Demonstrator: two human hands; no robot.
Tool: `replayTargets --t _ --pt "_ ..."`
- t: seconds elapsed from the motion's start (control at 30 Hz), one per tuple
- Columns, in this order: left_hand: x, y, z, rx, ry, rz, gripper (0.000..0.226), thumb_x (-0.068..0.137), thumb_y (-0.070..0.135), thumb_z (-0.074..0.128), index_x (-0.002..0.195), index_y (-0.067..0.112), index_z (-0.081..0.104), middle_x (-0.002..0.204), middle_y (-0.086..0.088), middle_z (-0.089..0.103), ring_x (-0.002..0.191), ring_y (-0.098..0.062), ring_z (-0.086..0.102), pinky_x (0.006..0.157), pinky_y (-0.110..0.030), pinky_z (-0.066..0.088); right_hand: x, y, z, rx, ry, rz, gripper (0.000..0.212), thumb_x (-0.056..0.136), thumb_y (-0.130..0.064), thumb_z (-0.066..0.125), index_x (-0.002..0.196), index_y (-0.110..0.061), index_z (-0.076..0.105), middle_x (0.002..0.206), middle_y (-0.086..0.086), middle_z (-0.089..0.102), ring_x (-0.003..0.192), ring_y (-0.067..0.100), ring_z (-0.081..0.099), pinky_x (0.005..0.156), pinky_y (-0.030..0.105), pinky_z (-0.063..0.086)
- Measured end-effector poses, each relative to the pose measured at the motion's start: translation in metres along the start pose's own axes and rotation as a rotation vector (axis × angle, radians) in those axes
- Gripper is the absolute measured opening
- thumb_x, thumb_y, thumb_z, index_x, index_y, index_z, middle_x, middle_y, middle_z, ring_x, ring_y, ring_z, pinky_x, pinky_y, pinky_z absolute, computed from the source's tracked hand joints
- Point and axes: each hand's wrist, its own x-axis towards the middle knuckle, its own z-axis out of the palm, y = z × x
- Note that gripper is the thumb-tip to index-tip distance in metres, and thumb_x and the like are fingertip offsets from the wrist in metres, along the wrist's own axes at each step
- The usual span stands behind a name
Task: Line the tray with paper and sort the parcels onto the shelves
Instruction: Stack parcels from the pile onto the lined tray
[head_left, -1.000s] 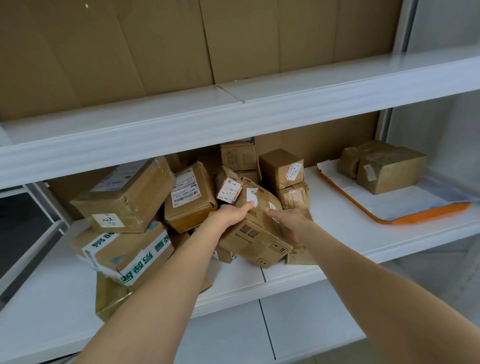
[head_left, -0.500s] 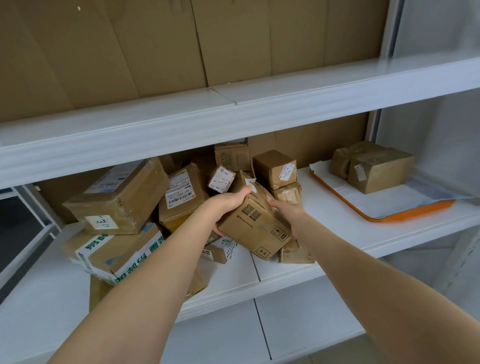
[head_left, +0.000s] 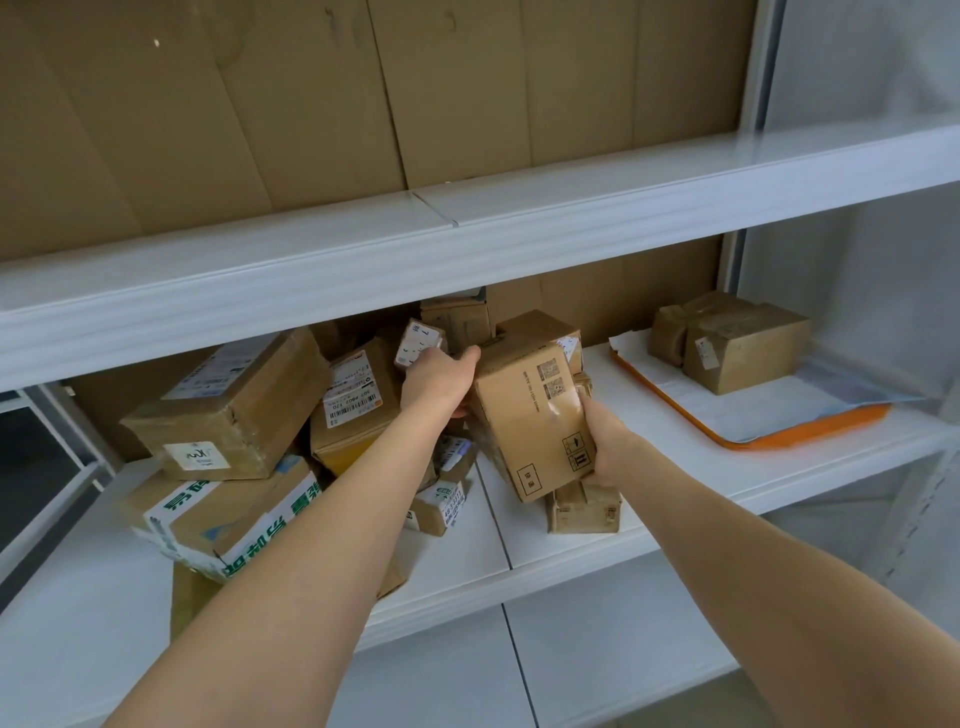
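I hold a brown cardboard parcel (head_left: 530, 410) between both hands above the middle shelf (head_left: 675, 467). My left hand (head_left: 441, 382) grips its upper left edge with the thumb on top. My right hand (head_left: 605, 441) grips its lower right corner. The parcel is tilted and lifted off the pile of parcels (head_left: 291, 431) at the left. At the right stands an orange tray (head_left: 810, 431) lined with white paper (head_left: 769, 405), carrying two brown parcels (head_left: 727, 345).
The upper shelf (head_left: 467, 244) runs across above my hands, backed by flat cardboard. A small taped box (head_left: 584, 506) lies under the held parcel near the shelf's front edge. A lower shelf (head_left: 597, 623) shows below. A white upright post (head_left: 753, 67) stands at the right.
Both hands have lifted the parcel up off the pile and turned it more upright. My right hand slid down to its lower right corner.
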Motion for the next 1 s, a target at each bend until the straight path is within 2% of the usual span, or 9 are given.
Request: replayTargets --t 0.07,0.17,0.23,0.37,0.53,0.67,0.77,0.9,1.0 --pt "-0.003 0.003 0.004 -0.065 0.006 -0.007 0.031 0.087 0.041 0.060 0.103 0.015 0.055 0.106 -0.011 0.062 0.077 -0.019 0.062 0.070 -0.037 0.060 0.000 0.001 -0.006 0.060 -0.065 0.029 0.041 0.093 -0.058 0.047 0.098 -0.022 0.066 0.082 0.006 0.073 0.080 0.025 0.070 0.069 0.037 0.057" --pt "-0.010 0.008 0.012 -0.143 0.028 -0.053 0.048 0.085 0.043 0.061 0.119 0.012 0.050 0.115 -0.011 0.059 0.090 -0.022 0.060 0.081 -0.040 0.057 0.002 0.002 -0.013 0.112 -0.096 0.037 0.037 0.095 -0.054 0.046 0.094 -0.024 0.067 0.074 0.005 0.074 0.061 0.023 0.072 0.055 0.033 0.057" --pt "-0.017 0.013 0.018 -0.209 0.019 -0.061 0.055 0.084 0.047 0.058 0.126 0.012 0.048 0.123 -0.011 0.055 0.103 -0.027 0.057 0.089 -0.042 0.052 0.003 0.001 -0.018 0.146 -0.099 0.036 0.035 0.095 -0.051 0.047 0.091 -0.023 0.068 0.072 0.006 0.073 0.057 0.024 0.071 0.054 0.035 0.057" --pt "-0.031 0.030 0.028 -0.211 0.041 0.015 0.058 0.085 0.053 0.054 0.131 0.018 0.047 0.135 -0.009 0.039 0.116 -0.030 0.047 0.097 -0.048 0.045 0.002 -0.003 -0.028 0.164 -0.077 0.059 0.031 0.092 -0.045 0.051 0.084 -0.020 0.067 0.069 0.007 0.072 0.059 0.026 0.072 0.057 0.041 0.058" --pt "-0.044 0.041 0.037 -0.280 0.071 0.062 0.060 0.087 0.051 0.054 0.136 0.020 0.039 0.140 -0.010 0.033 0.121 -0.032 0.044 0.099 -0.049 0.042 0.001 -0.008 -0.038 0.138 -0.040 0.068 0.030 0.085 -0.045 0.060 0.102 -0.021 0.067 0.083 0.009 0.074 0.091 0.027 0.071 0.078 0.044 0.057" --pt "-0.059 0.051 0.044 -0.327 0.088 0.124 0.060 0.088 0.049 0.053 0.137 0.019 0.037 0.138 -0.008 0.037 0.122 -0.030 0.044 0.100 -0.049 0.041 -0.003 -0.008 -0.049 0.157 -0.098 0.074 0.032 0.080 -0.047 0.067 0.090 -0.016 0.068 0.080 0.010 0.075 0.076 0.029 0.074 0.068 0.043 0.059" --pt "-0.078 0.065 0.054 -0.298 0.117 0.239 0.063 0.086 0.048 0.053 0.141 0.023 0.034 0.139 -0.005 0.037 0.123 -0.027 0.044 0.100 -0.051 0.041 -0.007 -0.011 -0.056 0.190 -0.113 0.048 0.034 0.083 -0.047 0.065 0.089 -0.014 0.066 0.084 0.014 0.075 0.074 0.035 0.073 0.066 0.047 0.059" --pt "-0.105 0.083 0.073 -0.212 0.169 0.399 0.064 0.084 0.046 0.055 0.141 0.024 0.034 0.139 -0.002 0.037 0.124 -0.020 0.041 0.105 -0.047 0.035 -0.011 -0.018 -0.071 0.229 -0.029 0.055 0.029 0.092 -0.039 0.055 0.093 -0.013 0.066 0.076 0.014 0.074 0.068 0.034 0.073 0.060 0.045 0.059" --pt "-0.112 0.093 0.083 -0.217 0.109 0.462 0.063 0.086 0.043 0.053 0.143 0.023 0.035 0.142 -0.002 0.034 0.125 -0.020 0.041 0.104 -0.046 0.038 -0.014 -0.023 -0.088 0.281 0.018 0.019 0.031 0.093 -0.039 0.051 0.088 -0.012 0.065 0.071 0.014 0.073 0.069 0.033 0.071 0.059 0.045 0.056"
